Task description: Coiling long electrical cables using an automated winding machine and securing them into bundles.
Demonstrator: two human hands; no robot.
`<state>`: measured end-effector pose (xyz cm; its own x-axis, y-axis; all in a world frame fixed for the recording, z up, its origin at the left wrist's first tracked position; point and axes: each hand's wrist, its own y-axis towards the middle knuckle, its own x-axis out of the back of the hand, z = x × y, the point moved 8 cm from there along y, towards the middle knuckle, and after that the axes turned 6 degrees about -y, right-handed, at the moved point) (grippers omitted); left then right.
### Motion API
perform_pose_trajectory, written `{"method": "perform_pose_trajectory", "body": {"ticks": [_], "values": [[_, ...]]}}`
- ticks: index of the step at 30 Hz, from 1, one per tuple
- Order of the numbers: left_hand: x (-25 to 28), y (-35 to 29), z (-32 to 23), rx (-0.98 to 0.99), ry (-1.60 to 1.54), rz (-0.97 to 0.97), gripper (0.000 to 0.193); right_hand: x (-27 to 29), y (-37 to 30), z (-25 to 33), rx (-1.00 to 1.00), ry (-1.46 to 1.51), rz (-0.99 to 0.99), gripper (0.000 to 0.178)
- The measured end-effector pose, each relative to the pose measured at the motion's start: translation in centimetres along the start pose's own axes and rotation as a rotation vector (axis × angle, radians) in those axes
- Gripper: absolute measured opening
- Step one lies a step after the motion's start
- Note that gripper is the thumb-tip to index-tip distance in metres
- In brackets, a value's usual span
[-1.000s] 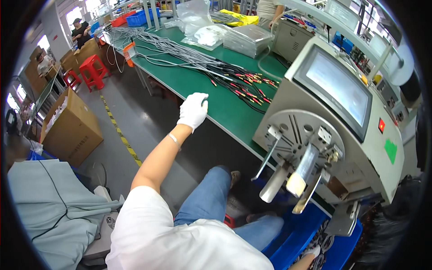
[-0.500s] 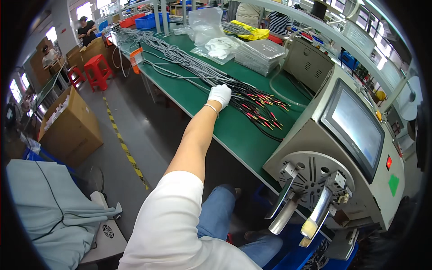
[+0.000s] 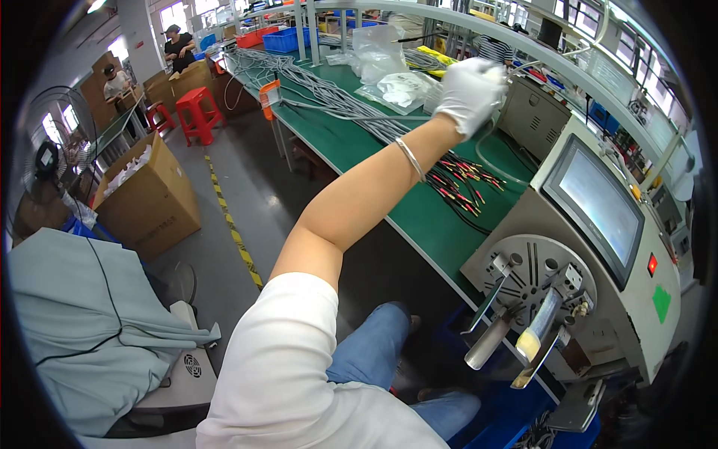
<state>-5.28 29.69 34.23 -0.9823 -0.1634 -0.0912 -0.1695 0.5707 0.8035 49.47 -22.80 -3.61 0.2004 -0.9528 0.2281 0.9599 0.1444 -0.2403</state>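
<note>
1. Gloved left hand reaches far over the green worktop, fingers curled; contents unclear.
2. Red-tipped wires lie below the wrist, apart.

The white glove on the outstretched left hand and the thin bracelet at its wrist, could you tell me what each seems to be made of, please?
The white glove on the left hand looks like soft knitted fabric, probably cotton: matte, slightly wrinkled, no shine. The thin bracelet at the wrist looks like silver-coloured metal: a narrow band with a bright glint, though pale plastic cannot be ruled out.
</note>
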Motion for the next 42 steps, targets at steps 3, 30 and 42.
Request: {"method": "perform_pose_trajectory", "body": {"ticks": [3,30,42], "values": [[-4.6,-2.5,-11.2,-0.364,-0.094,0.243,0.018,0.3,-0.9,1.7,0.022,0.023,0.020,0.029],[-13.2,-19.1,-17.3,-0.077,0.132,1.695,0.013,-2.0,-8.0,18.5,0.593,0.055,0.153,0.036],[-12.0,-17.0,-15.4,-0.325,-0.101,0.847,0.015,-15.5,-25.8,26.7,1.389,-0.085,0.349,0.009]]}}
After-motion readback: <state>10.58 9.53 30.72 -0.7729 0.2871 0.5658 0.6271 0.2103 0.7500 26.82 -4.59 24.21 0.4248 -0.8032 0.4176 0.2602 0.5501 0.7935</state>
